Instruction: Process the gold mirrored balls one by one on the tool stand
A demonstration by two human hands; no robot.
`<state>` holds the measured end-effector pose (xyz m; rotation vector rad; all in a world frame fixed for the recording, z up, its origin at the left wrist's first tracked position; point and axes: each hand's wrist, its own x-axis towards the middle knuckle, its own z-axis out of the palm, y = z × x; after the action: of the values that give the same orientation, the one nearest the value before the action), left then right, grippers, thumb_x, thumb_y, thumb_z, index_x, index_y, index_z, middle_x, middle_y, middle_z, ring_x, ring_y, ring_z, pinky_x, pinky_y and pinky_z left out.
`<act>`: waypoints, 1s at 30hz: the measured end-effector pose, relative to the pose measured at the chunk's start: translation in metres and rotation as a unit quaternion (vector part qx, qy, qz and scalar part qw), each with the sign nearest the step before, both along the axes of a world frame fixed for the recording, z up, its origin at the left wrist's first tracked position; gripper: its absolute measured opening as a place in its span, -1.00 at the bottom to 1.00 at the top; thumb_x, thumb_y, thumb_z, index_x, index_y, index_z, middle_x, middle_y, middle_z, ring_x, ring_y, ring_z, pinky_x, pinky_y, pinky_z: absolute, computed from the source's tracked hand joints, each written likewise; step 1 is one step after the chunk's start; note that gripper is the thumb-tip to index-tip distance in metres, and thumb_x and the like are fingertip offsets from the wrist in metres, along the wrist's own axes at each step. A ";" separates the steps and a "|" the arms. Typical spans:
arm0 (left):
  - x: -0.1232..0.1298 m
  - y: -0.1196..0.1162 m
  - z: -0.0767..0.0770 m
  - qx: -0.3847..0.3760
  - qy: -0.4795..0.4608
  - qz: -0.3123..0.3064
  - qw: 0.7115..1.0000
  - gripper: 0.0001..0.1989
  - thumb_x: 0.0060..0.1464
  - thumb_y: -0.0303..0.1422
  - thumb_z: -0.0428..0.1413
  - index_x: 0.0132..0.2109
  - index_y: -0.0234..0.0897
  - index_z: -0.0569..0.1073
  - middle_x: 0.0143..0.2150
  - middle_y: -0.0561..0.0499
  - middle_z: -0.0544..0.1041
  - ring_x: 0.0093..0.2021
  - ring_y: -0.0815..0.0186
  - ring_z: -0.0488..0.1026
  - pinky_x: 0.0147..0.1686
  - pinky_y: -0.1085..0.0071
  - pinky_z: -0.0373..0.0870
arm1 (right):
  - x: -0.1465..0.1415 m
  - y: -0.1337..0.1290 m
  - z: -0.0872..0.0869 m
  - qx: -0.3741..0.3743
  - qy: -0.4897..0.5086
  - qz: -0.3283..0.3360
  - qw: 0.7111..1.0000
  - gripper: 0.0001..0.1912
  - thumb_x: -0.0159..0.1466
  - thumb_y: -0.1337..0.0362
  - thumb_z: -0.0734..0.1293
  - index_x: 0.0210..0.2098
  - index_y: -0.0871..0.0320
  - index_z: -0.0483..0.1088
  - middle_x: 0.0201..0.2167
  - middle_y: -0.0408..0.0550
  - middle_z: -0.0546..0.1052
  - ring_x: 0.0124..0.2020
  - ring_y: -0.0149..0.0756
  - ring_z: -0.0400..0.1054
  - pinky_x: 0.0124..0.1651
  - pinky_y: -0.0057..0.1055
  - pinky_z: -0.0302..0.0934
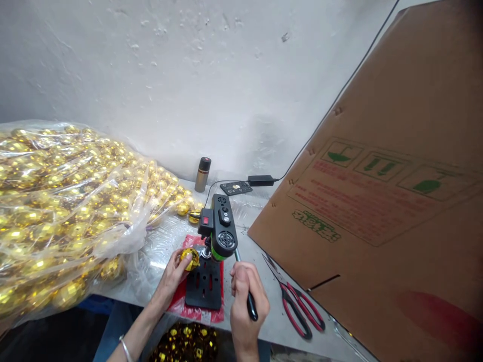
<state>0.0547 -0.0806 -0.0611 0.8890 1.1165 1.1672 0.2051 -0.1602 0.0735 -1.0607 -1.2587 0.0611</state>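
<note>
My left hand has its fingers wrapped round a shiny gold faceted ball, held beside the post of a small black bench machine. The machine has round vent grilles, a red rocker switch and a green band under its head; its working tip is hidden from me. Its slotted black base rests on a red plastic sheet. In my right hand is the machine's lever handle, a metal rod with a black grip. Whether the ball touches the machine is unclear.
A large clear bag of gold balls fills the left. More balls lie below the table edge. Red-handled scissors and a cardboard box stand right. Behind are a spray can, a power adapter and a black plate.
</note>
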 end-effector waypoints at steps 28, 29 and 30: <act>0.003 -0.027 -0.016 0.301 0.351 -0.140 0.876 -0.42 0.17 -0.36 0.30 0.32 -0.22 0.51 0.34 -0.35 0.60 0.36 -0.24 0.56 0.36 -0.26 0.54 | 0.000 -0.003 0.006 -0.013 -0.009 0.000 1.000 -0.64 0.61 0.30 0.21 -0.35 0.07 0.38 -0.46 -0.21 0.42 -0.53 -0.43 0.26 -0.48 -0.50 0.18; 0.002 -0.027 -0.017 0.299 0.351 -0.138 0.877 -0.43 0.17 -0.34 0.31 0.32 -0.21 0.51 0.34 -0.35 0.60 0.36 -0.24 0.56 0.36 -0.26 0.54 | 0.001 -0.003 0.005 -0.015 -0.009 0.001 1.000 -0.64 0.61 0.30 0.21 -0.35 0.07 0.38 -0.45 -0.20 0.42 -0.53 -0.43 0.27 -0.48 -0.50 0.19; 0.002 -0.027 -0.017 0.296 0.349 -0.138 0.878 -0.43 0.17 -0.33 0.31 0.32 -0.21 0.52 0.34 -0.34 0.60 0.36 -0.24 0.56 0.36 -0.26 0.54 | 0.001 -0.004 0.005 -0.017 -0.009 0.002 1.000 -0.64 0.61 0.30 0.21 -0.35 0.07 0.37 -0.45 -0.19 0.43 -0.52 -0.43 0.28 -0.47 -0.50 0.20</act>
<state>0.0565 -0.1071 -0.0779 1.9977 1.1379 0.9699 0.2058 -0.1637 0.0783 -1.0902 -1.2795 0.0765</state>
